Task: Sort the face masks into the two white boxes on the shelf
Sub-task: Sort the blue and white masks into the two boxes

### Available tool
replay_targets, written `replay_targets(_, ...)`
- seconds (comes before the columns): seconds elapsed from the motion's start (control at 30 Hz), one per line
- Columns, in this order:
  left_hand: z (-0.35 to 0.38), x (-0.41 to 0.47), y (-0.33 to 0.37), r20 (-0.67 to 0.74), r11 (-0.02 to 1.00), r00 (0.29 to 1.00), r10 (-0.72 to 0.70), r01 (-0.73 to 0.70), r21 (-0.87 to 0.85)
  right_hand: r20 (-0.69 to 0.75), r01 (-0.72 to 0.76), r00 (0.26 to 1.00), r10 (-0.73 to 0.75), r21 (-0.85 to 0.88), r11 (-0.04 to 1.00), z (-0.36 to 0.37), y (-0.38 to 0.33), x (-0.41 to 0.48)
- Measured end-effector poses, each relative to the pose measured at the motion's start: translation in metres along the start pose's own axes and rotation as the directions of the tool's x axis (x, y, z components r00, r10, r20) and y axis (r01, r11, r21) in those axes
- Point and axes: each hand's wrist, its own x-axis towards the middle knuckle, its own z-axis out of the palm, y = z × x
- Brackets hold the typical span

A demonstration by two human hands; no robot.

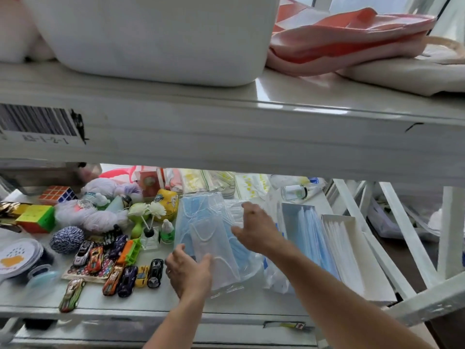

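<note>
Left hand [188,270] pinches the near end of one wrapped mask [214,248], thumb on top and fingers curled at its edge. Looks like it's peeling that one off the stack. The mask reads white through the sleeve, so my guess is it belongs with the white lot.

Right hand [256,230] is just beyond and right of that grip. Its fingers are loosely spread and rest on the pile [198,212], with nothing held that I can make out. It's probably pinning the rest so only one sleeve slides out, since the wrappers look slick.

The pile is blue and white masks mixed, in clear sleeves, lying on the shelf [141,306] under both hands.

Right of the grip, past a crumpled bag [274,278], is the first box [289,217]. It's open-topped, with blue masks stood on edge. The second box [357,238] is just beside it on the far side, with white masks packed the same way. So the split looks to be by colour.

Left of the grip, the toy cars [125,268] are near enough to get swept by a dragged sleeve. Better to carry to the right.

Above and beyond the grip, the upper shelf with a tub [151,34] on it hangs low, so I'd keep the lift shallow.
</note>
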Motion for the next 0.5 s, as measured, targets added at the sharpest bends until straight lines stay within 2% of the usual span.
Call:
replay_targets(0.1,0.002,0.006,0.0,0.057,0.985,0.995,-0.082,0.09,-0.145,0.149,-0.118,0.98,0.129,-0.08,0.99,0.036,-0.006,0.017)
replay_targets(0.2,0.001,0.012,-0.001,0.154,0.938,0.978,-0.139,0.18,-0.295,0.111,-0.184,0.976,0.185,-0.027,0.983,0.053,-0.007,0.018)
replay_targets(0.27,-0.003,0.014,-0.004,0.177,0.927,0.975,-0.138,0.19,-0.324,0.102,-0.181,0.979,0.176,0.036,0.983,0.059,-0.008,0.016)
replay_targets(0.33,-0.011,0.017,-0.004,0.125,0.971,0.991,-0.048,0.075,-0.226,0.12,-0.206,0.974,0.19,0.139,0.969,0.064,-0.01,0.016)
replay_targets(0.37,-0.014,0.019,-0.003,0.072,0.993,0.997,0.029,-0.02,-0.116,0.134,-0.24,0.967,0.215,0.212,0.947,0.065,-0.011,0.017)
replay_targets(0.43,-0.019,0.028,0.001,-0.02,0.972,0.979,0.203,-0.199,0.128,0.178,-0.318,0.946,0.27,0.367,0.874,0.064,-0.011,0.022)
replay_targets(0.5,-0.02,0.04,0.008,0.045,0.933,0.961,0.273,-0.276,0.23,0.229,-0.348,0.936,0.267,0.476,0.808,0.061,-0.009,0.027)
